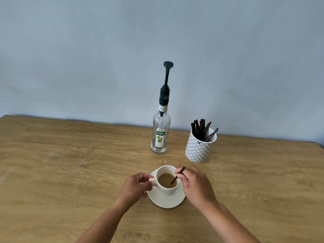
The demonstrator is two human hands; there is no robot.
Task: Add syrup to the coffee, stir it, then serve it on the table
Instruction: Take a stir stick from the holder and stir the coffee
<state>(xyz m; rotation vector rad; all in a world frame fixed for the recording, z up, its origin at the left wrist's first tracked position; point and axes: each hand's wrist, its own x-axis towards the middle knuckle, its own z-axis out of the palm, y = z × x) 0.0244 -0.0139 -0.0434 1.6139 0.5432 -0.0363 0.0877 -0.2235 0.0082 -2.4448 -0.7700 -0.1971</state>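
My right hand (196, 185) pinches a dark stir stick (177, 176) between fingertips, its lower end dipped in the coffee (165, 180). My left hand (138, 185) is closed on the handle of the white cup (168, 189), steadying it on its saucer (165, 201) near the front of the table (70, 163). I judge stirring is the step in hand. Next I need to lift the stick out cleanly, then serve cup and saucer together. Behind stand the syrup bottle (160, 132) with its pump, and, just to its right, a patterned pot (199, 149) of spare sticks.
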